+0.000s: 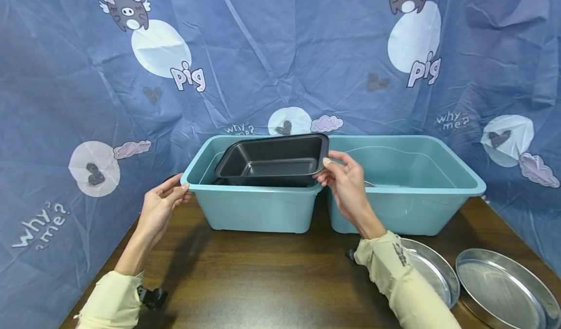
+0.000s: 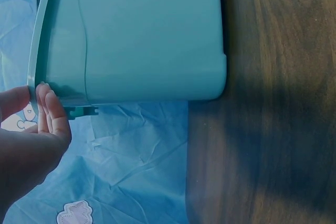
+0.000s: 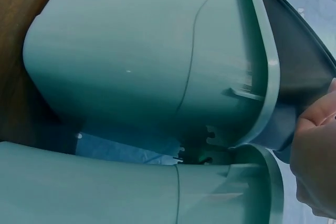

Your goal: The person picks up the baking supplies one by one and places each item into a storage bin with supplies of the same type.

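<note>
Head view looks forward and down from the near side, across the table [image 1: 263,275] to the far cloth [image 1: 285,37]. Left wrist view, close and turned sideways, faces the left bin [image 1: 258,210]. Right wrist view, likewise close and turned, shares that bin and the right bin [image 1: 394,212] with the head view.

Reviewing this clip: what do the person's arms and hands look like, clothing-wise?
The left hand and right hand are ungloved. Both sleeves are pale yellow and wrinkled; the right has a dark marking. A small black device sits at the left cuff.
</note>
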Tool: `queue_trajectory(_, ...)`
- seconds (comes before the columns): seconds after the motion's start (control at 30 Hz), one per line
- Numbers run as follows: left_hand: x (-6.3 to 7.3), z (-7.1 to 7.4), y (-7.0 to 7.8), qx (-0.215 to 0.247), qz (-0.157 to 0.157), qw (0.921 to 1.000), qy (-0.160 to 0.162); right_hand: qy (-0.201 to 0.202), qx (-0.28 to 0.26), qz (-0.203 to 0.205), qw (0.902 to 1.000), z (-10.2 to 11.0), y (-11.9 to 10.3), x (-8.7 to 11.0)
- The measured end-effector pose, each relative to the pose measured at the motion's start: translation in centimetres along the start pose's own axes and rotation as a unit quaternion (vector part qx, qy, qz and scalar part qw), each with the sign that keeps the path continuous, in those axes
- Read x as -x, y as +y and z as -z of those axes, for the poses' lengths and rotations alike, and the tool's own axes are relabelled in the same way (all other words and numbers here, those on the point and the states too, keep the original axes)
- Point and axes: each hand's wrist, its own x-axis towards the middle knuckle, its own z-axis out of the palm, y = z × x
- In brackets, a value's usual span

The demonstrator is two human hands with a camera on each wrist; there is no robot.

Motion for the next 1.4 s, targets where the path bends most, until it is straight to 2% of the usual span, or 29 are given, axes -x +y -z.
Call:
queue_trajectory(0.33, 0.0, -0.1, 0.0, -0.001, 0.006, 1.0, 0.001, -0.006, 0.038, -0.026, 0.999, -0.5, 0.8, -1.0)
queue_trajectory(0.7, 0.1, -0.2, 0.0, 0.008, -0.002, 1.0, -0.001, -0.01, 0.108, -0.028, 0.9937, -0.7, 0.9, -1.3)
queue_trajectory(1.2, 0.1, -0.1, -0.1, 0.004, -0.001, 1.0, -0.001, -0.03, 0.108, -0.099, 0.9888, -0.9, 0.6, -1.5)
queue_trajectory(1.4, 0.1, -0.1, -0.1, 0.006, 0.001, 1.0, -0.001, -0.039, 0.107, -0.104, 0.988, -0.7, 0.3, -1.3)
